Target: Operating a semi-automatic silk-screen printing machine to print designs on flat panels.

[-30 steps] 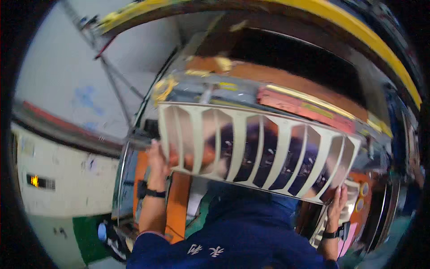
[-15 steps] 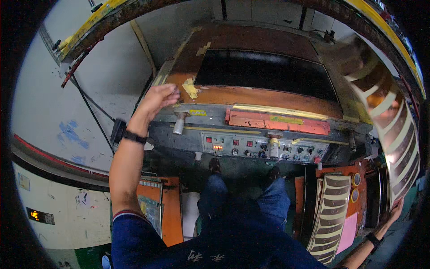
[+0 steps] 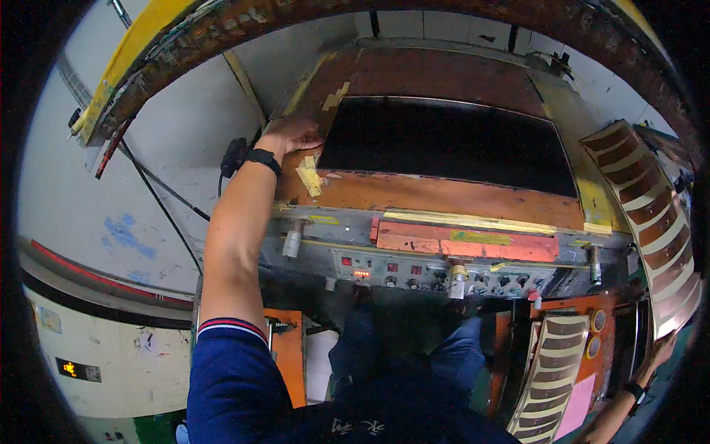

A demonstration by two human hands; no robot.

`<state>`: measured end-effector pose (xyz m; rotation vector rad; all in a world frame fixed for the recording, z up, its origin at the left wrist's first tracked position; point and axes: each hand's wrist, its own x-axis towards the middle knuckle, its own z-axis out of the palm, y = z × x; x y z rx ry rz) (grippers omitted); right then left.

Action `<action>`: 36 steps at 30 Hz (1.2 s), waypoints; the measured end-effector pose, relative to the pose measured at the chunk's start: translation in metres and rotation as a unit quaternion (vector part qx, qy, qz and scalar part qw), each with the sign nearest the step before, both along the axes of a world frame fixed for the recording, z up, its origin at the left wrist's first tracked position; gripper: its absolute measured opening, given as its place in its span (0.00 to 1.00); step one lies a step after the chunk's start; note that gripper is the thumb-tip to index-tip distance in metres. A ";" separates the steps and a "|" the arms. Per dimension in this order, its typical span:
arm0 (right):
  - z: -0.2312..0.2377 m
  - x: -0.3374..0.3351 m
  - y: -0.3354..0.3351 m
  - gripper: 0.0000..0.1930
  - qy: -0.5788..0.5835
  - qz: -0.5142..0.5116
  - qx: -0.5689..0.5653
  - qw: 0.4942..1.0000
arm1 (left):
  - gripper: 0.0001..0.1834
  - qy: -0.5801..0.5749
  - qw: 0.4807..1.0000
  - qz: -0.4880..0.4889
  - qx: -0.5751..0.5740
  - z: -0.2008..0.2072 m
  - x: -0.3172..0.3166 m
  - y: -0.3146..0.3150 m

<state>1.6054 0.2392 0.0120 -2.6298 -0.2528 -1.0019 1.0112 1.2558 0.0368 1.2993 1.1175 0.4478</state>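
A long, flexible cream sheet (image 3: 651,222) printed with brown curved bands stands up along the right side. My right hand (image 3: 658,354) grips its lower end. Toward the far left my left hand (image 3: 297,135) rests on the brown machine bed (image 3: 414,181), fingers curled together. Their tips meet the left edge of a black rectangular panel (image 3: 444,140) set in the bed; whether they pinch anything is hidden. Yellow tape pieces (image 3: 310,176) are stuck on the bed just nearer than that hand.
A dark frame bar (image 3: 244,33) arches overhead. Along the bed's front lie a red-orange bar (image 3: 466,243) and a control panel (image 3: 444,279) with knobs. Similar banded sheets (image 3: 555,370) lie at lower right beside pink paper (image 3: 577,403) and tape rolls (image 3: 594,346).
My left hand has gone farther forward and right, down to the black panel's left edge. The sheet in my right hand has swung outward to the right, its upper end lower.
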 end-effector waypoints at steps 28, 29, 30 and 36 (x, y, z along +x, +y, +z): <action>-0.001 -0.085 0.195 0.19 0.218 0.294 0.552 0.749 | 0.16 -0.159 0.869 0.387 0.263 -0.024 -0.422 -0.195; -0.005 -0.051 0.203 0.19 0.237 0.340 0.467 0.782 | 0.16 -0.164 0.865 0.383 0.281 -0.036 -0.473 -0.204; -0.004 -0.070 0.283 0.16 0.248 0.363 0.548 0.711 | 0.16 -0.150 0.855 0.385 0.312 -0.030 -0.527 -0.227; 0.024 -0.079 0.500 0.12 0.411 0.531 0.461 0.580 | 0.15 -0.082 0.795 0.523 0.297 -0.024 -0.638 -0.313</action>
